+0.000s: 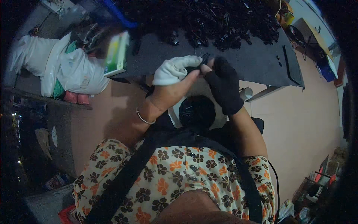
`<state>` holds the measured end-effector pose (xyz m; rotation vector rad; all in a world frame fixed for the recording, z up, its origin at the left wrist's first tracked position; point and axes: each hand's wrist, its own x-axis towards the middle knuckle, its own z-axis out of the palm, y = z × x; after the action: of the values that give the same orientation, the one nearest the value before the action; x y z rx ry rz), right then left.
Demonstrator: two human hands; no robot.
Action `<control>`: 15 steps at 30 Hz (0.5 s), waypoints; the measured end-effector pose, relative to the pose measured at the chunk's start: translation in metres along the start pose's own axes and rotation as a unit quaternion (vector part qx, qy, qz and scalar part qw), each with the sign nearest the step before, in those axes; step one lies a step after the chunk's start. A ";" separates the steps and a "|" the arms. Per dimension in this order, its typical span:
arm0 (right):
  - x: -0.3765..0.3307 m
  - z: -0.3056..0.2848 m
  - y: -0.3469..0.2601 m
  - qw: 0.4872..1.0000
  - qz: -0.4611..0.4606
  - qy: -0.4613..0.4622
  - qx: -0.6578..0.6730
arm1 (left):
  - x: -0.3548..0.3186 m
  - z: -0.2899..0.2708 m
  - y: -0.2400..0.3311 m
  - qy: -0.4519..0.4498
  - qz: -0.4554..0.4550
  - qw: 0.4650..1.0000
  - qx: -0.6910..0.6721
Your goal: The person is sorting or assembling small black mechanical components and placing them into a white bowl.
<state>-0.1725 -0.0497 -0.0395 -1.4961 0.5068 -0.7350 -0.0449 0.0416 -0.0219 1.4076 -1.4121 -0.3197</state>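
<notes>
My left hand (173,76) has a white cloth-like cover over its fingers, with the thumb bare. It is closed on a small black part (202,61), whose exact kind I cannot make out. My right hand (225,84) wears a black glove that leaves the fingertips bare, and its fingers pinch the same part from the other side. Both hands meet just in front of the table's near edge. Behind them, a heap of small black parts (216,22) covers the back of the dark tabletop (246,61). Below my hands is a round black container (197,112).
A green and white box (117,54) stands at the table's left end. Stuffed white bags (80,74) lie on a shelf farther left. A metal cylinder (246,93) shows beside my right wrist. A wire rack with odds and ends (317,186) stands at the lower right.
</notes>
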 end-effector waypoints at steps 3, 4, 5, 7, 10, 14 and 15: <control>0.010 -0.005 0.011 0.977 -0.166 0.114 -0.078 | -0.001 0.001 0.001 0.006 -0.089 0.990 -0.112; 0.012 -0.015 0.015 0.976 -0.168 0.051 -0.126 | -0.001 0.000 0.002 0.005 -0.088 0.990 -0.114; 0.012 -0.023 0.016 0.970 -0.168 -0.011 -0.173 | 0.000 -0.001 0.004 -0.026 -0.105 0.988 -0.115; 0.010 -0.027 0.008 0.966 -0.141 -0.032 -0.214 | 0.000 -0.005 0.003 -0.053 -0.122 0.985 -0.111; 0.012 -0.032 -0.004 0.961 -0.035 -0.097 -0.257 | 0.002 -0.013 -0.012 -0.100 -0.118 0.980 -0.123; 0.018 -0.060 0.014 0.875 -0.200 -0.061 -0.437 | 0.025 -0.017 -0.017 -0.153 0.009 0.984 0.088; 0.024 -0.066 0.013 0.876 -0.201 -0.061 -0.434 | 0.032 -0.017 -0.013 -0.131 0.025 0.974 0.185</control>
<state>-0.2012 -0.1136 -0.0516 -2.5324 0.4498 -0.7582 -0.0158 0.0189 -0.0103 1.6719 -1.7900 -0.2223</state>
